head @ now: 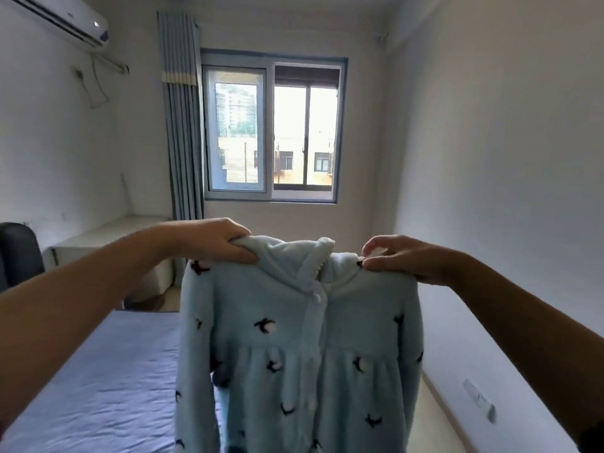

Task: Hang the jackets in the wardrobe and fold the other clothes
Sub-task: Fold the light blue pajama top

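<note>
A light blue fleece garment (304,348) with small black-and-white bird prints, a collar and a buttoned front hangs in the air in front of me. My left hand (215,240) grips its left shoulder. At the right shoulder, my right hand (402,258) pinches the fabric. The sleeves hang straight down at both sides, and the hem runs out of the bottom of the view.
A bed with a blue sheet (98,380) lies at the lower left, with a dark headboard (19,253) at the left edge. A white desk (108,237) stands by the blue curtain (181,125) and the window (273,132). White wall runs along the right.
</note>
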Available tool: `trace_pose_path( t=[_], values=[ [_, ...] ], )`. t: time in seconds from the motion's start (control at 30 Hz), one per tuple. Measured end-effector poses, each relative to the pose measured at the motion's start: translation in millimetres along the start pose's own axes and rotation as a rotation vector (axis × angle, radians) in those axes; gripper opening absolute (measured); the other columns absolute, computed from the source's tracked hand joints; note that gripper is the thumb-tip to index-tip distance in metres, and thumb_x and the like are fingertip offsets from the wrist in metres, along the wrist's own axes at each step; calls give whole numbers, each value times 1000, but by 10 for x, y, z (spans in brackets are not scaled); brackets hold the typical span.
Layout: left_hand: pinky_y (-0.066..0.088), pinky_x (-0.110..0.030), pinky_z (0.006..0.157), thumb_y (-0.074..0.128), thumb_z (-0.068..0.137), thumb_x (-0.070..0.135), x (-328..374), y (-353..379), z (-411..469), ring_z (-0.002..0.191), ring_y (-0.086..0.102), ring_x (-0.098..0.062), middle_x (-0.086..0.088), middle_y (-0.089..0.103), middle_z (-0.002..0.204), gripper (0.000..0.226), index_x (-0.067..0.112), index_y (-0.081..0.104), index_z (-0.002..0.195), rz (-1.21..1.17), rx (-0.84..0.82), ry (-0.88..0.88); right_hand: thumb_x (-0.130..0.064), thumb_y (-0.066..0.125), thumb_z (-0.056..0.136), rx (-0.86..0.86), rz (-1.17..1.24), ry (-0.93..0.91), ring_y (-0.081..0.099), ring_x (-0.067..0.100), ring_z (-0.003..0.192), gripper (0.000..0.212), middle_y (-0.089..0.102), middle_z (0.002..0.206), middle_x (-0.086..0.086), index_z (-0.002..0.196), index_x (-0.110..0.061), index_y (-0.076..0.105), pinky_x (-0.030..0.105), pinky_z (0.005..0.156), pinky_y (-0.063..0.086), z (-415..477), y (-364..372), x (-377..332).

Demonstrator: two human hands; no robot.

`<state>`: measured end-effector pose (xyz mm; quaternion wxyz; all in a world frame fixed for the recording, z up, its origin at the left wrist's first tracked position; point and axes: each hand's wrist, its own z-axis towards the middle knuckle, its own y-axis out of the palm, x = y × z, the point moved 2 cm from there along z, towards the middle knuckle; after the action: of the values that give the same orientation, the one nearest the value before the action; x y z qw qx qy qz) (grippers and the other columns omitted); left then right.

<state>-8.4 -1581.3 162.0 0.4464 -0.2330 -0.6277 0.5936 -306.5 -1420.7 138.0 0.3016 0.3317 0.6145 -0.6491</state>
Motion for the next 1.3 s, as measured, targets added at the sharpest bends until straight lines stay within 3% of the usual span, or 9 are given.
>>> trace_pose_path(
  t=[0.17,0.3,0.4,0.53,0.6,0.67,0.8,1.07,1.3],
  values=[
    [53,-21,70,60,79,56,57,-373,-98,84,69,-11,7,73,90,28,32,72,86,-256,-53,-14,-32,69,77,-53,65,-111,68,16,84,26,70,99,3,102,-24,68,25,65,54,16,-235,-266],
    [56,-32,80,61,81,48,-73,-637,54,98,69,-22,-5,72,107,37,20,73,102,-444,-96,-82,-39,68,74,-54,59,-148,68,13,91,28,69,107,-1,101,-30,71,24,68,54,250,-462,-457],
    [50,-40,92,61,82,46,-268,-665,275,105,66,-26,-8,69,113,43,15,68,111,-514,-104,-155,-39,68,75,-106,98,-93,68,9,92,28,70,107,-6,102,-31,71,20,70,54,595,-558,-429],
    [52,-39,90,59,93,28,-765,-188,817,99,66,-27,-12,68,111,26,7,64,108,-452,-155,-336,-28,75,78,-95,67,92,68,14,91,27,70,104,3,103,-21,70,28,78,55,1387,-351,162],
    [50,-30,76,56,95,23,-1104,327,1229,89,62,-23,-13,65,104,18,8,61,102,-284,-123,-448,-21,75,81,10,-28,175,63,13,85,22,67,101,6,101,-17,66,24,78,52,1883,-54,674],
    [45,-28,68,51,95,23,-1419,963,1608,90,60,-26,-12,61,106,17,11,59,105,-73,12,-541,-18,71,85,147,-121,233,59,13,82,21,63,100,5,104,-17,61,23,72,48,2343,330,1256],
    [44,-39,90,46,92,18,-1970,2502,1864,115,51,-30,-9,50,126,28,19,48,120,-19,175,-711,-10,53,86,348,-350,323,57,26,110,40,61,120,7,124,-18,54,30,91,45,2748,1267,2442],
    [44,-37,95,48,87,18,-2123,6013,209,117,51,-28,-8,50,130,35,18,50,122,-220,-328,-874,-13,52,89,-121,-269,590,56,25,113,37,57,128,9,126,-12,54,32,91,46,1363,3691,4915],
    [50,-36,81,49,90,23,-1738,7568,-720,101,56,-22,-2,51,121,25,19,50,115,-325,-528,-891,-15,47,91,-372,-236,757,54,20,105,33,51,129,3,124,-17,51,34,87,47,289,4785,5935]
  ],
)
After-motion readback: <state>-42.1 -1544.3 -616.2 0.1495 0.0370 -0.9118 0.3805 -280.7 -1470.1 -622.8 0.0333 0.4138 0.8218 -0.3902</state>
